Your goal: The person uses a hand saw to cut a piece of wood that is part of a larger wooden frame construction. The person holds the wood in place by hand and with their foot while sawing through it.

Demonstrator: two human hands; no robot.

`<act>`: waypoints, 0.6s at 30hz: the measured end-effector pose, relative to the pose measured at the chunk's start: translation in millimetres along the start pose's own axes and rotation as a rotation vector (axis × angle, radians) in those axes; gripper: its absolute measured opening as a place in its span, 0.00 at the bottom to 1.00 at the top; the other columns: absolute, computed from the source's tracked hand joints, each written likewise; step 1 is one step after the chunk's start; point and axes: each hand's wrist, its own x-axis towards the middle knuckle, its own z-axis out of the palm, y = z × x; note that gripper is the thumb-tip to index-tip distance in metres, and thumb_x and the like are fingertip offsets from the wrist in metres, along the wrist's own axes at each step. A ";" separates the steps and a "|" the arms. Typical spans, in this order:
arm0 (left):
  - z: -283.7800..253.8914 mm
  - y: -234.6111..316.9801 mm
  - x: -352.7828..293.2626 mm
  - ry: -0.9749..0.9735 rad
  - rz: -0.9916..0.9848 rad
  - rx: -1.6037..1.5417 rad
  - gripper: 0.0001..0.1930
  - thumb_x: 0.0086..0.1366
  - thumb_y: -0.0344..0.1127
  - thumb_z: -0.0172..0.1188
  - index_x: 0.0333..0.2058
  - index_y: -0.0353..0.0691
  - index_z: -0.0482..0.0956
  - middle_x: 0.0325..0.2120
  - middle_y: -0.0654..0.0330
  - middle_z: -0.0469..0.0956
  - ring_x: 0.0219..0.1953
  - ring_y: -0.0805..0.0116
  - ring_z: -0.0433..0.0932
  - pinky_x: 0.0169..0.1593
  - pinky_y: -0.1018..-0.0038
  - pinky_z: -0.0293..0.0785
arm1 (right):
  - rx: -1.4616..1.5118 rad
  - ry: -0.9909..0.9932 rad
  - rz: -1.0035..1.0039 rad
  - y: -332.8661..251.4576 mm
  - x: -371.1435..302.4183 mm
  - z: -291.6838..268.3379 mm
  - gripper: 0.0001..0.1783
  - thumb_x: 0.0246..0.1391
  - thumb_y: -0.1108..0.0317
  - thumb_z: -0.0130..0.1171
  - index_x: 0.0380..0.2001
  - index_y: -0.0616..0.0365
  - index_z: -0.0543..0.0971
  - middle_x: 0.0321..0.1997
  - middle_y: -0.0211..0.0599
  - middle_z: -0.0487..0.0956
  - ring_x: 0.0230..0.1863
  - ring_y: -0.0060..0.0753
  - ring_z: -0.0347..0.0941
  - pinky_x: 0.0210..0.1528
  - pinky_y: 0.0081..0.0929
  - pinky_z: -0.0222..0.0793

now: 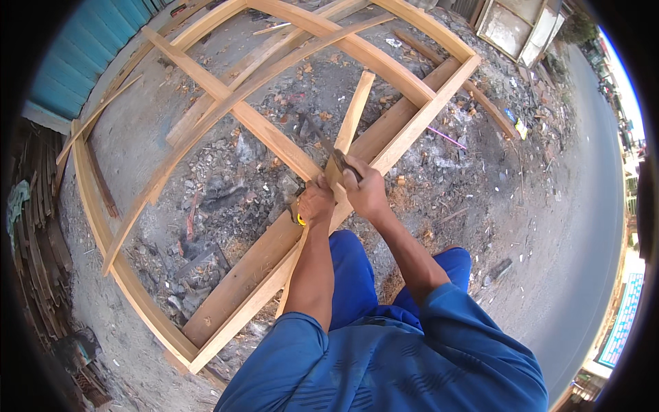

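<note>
A large frame of pale timber lies before me, its near rail passing under my hands. My right hand is closed round the handle of a handsaw, whose dark blade points away to the upper left. The saw is at a loose wooden strip that slants across the near rail. Just left of the saw, my left hand is closed on the wood at this crossing; its fingertips are partly hidden. Beside the left wrist is something yellow and black, perhaps a tape measure.
Long loose battens lie across the frame. Rubble and wood chips cover the ground. Stacked dark boards stand at the left, below a blue corrugated wall. A paved road runs along the right.
</note>
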 end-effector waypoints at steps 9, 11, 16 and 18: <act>1.1 0.7 -2.6 -0.011 -0.022 0.008 0.31 0.76 0.59 0.41 0.47 0.32 0.78 0.42 0.38 0.84 0.49 0.37 0.82 0.53 0.48 0.75 | 0.116 0.031 0.103 3.6 -92.3 -44.4 0.20 0.65 0.70 0.57 0.56 0.70 0.78 0.52 0.58 0.83 0.52 0.45 0.82 0.57 0.36 0.73; -1.6 13.0 -7.1 -0.045 -0.027 -0.001 0.32 0.76 0.59 0.41 0.48 0.32 0.78 0.42 0.38 0.84 0.49 0.37 0.82 0.54 0.49 0.75 | 0.080 0.100 -0.090 20.2 -16.3 -6.6 0.20 0.63 0.71 0.55 0.56 0.64 0.79 0.49 0.60 0.83 0.48 0.54 0.83 0.52 0.34 0.76; -10.8 -3.5 7.6 0.028 -0.033 0.015 0.32 0.76 0.59 0.41 0.47 0.32 0.78 0.43 0.37 0.83 0.48 0.36 0.82 0.53 0.47 0.76 | 0.088 -0.064 0.015 -18.3 -52.9 -40.2 0.20 0.63 0.72 0.55 0.57 0.66 0.78 0.52 0.60 0.82 0.51 0.54 0.83 0.54 0.37 0.76; -8.3 -10.2 6.0 0.039 -0.034 0.037 0.32 0.76 0.59 0.41 0.47 0.32 0.78 0.42 0.37 0.84 0.48 0.36 0.82 0.52 0.46 0.76 | 0.117 -0.080 0.029 -22.8 -121.6 -84.3 0.22 0.64 0.72 0.56 0.59 0.68 0.76 0.54 0.60 0.81 0.54 0.50 0.82 0.57 0.37 0.75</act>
